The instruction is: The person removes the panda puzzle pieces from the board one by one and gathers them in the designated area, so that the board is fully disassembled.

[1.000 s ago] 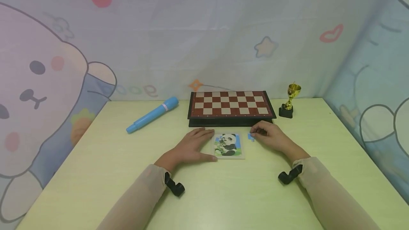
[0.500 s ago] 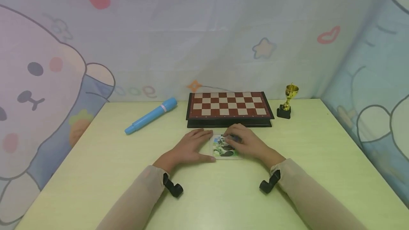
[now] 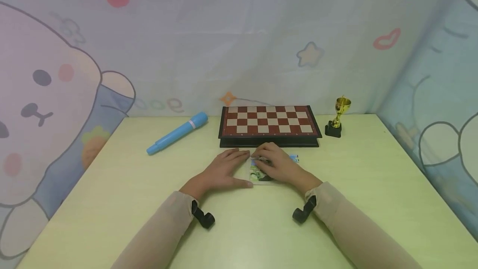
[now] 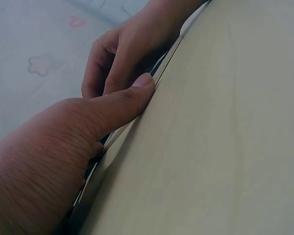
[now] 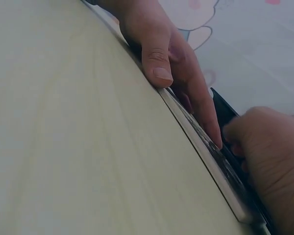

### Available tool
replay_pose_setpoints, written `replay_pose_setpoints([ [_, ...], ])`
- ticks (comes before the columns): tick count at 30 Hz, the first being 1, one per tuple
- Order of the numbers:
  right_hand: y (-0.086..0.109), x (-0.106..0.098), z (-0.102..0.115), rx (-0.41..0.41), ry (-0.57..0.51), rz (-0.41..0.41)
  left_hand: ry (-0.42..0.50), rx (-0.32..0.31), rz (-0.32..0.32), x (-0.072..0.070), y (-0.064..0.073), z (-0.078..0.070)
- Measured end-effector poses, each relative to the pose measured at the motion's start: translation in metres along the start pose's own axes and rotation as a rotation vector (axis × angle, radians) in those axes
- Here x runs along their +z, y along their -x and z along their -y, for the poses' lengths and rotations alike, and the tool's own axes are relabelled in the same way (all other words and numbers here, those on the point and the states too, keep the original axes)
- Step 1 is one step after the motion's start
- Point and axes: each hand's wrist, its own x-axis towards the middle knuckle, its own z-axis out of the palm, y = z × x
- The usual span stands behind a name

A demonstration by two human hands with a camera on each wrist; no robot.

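Observation:
A small panda jigsaw puzzle (image 3: 257,175) in a pale frame (image 3: 267,183) lies flat on the table in the head view. My left hand (image 3: 220,174) rests at its left side, thumb and fingers spread apart, touching the frame near the corners. Over the upper part of the puzzle is my right hand (image 3: 278,164), its fingers bent and fingertips at the upper left pieces. Whether they pinch a piece is hidden. Blue jigsaw pieces (image 3: 294,158) lie beyond the frame's right side, partly behind that hand. The left wrist view shows my left thumb (image 4: 130,100) against the frame's edge.
A folded chessboard box (image 3: 269,123) stands just behind the puzzle. To its right is a small gold trophy cup (image 3: 338,115) on a black base. A blue, pen-shaped tube (image 3: 177,133) lies at the back left. A printed cloth (image 3: 209,45) hangs behind the table.
My right hand has moved left from the blue piece beside the frame onto the puzzle, reaching its upper left. More blue shows beside the frame now. The left hand stays in place.

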Motion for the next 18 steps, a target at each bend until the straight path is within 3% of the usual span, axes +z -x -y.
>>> replay_pose_setpoints([
  [5,0.0004,0.0002,-0.0014,0.088,0.025,-0.038,0.009,-0.006,0.005,-0.0012,0.0005,-0.0010],
  [18,0.0003,-0.0025,0.0027,0.126,-0.040,-0.055,0.021,0.009,-0.020,-0.0002,0.0006,-0.0012],
])
